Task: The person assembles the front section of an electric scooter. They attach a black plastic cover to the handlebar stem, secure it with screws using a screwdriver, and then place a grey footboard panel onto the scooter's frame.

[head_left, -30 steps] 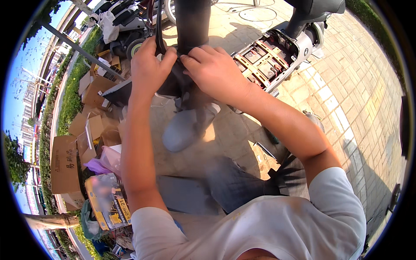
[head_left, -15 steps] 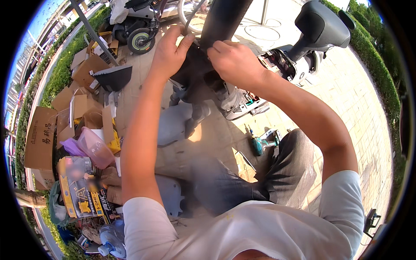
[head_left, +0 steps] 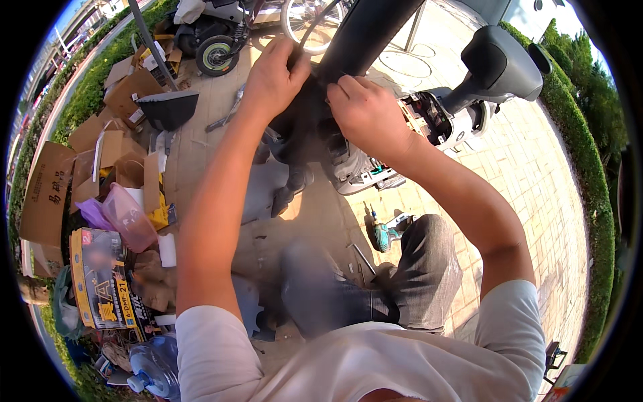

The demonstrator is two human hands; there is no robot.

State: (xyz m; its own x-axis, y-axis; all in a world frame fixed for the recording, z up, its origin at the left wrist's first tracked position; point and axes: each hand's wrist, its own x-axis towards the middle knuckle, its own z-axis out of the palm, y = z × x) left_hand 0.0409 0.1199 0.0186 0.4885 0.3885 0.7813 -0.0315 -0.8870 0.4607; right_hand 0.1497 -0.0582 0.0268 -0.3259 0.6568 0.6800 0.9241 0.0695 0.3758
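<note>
A thick black column of a partly taken-apart electric scooter rises in front of me. At its left side my left hand is closed round a thin dark cable, which runs up out of its grip. My right hand is closed at the column's lower right, its fingers curled inward toward the left hand. What its fingertips grip is hidden. Below the hands the scooter's dark front part lies in blur and shadow. Its opened grey body shows parts inside, and a black seat stands to the right.
A teal power drill lies on the paving by my knee, with a thin metal tool nearby. Cardboard boxes, a battery box and a water jug crowd the left. Another scooter's wheel stands behind.
The whole view has shifted slightly, with the ground things now further left. Both hands stay closed at the column, and the left has turned a little around the cable.
</note>
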